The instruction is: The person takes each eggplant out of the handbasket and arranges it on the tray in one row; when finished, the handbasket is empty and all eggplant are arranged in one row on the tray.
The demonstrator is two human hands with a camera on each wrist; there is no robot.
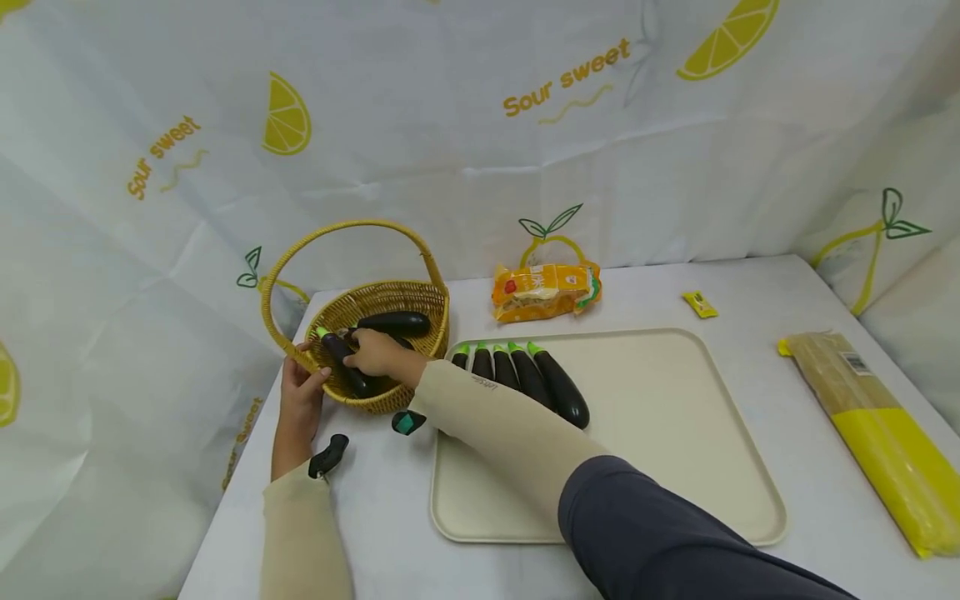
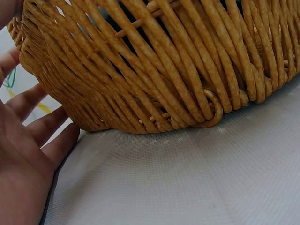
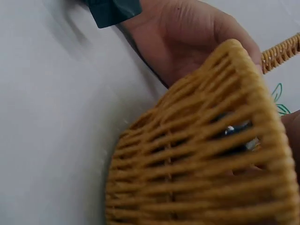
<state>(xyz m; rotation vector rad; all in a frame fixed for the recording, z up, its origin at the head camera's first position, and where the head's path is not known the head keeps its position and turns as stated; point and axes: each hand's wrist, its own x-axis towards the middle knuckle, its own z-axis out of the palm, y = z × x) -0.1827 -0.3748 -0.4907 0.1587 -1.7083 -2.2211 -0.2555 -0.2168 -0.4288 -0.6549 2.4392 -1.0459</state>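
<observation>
A wicker basket (image 1: 390,404) with a tall handle stands at the table's left, holding several dark eggplants. My left hand (image 1: 302,396) grips its left rim, thumb on top; the left wrist view shows the fingers (image 2: 35,101) against the outer weave. My right hand (image 1: 382,354) reaches over the near side into the basket, fingers curled at an eggplant (image 1: 337,348) with a green stem end. Partly hidden are its fingertips. Another eggplant (image 1: 401,322) lies at the basket's back. In the right wrist view the basket wall (image 3: 201,140) covers most of the contents.
On the beige tray (image 1: 660,433) several eggplants (image 1: 558,387) lie in a row at the left, partly behind my right sleeve. An orange food packet (image 1: 546,293) sits behind it. A small yellow packet (image 1: 700,304) and a long noodle-like pack (image 1: 870,433) lie to the right.
</observation>
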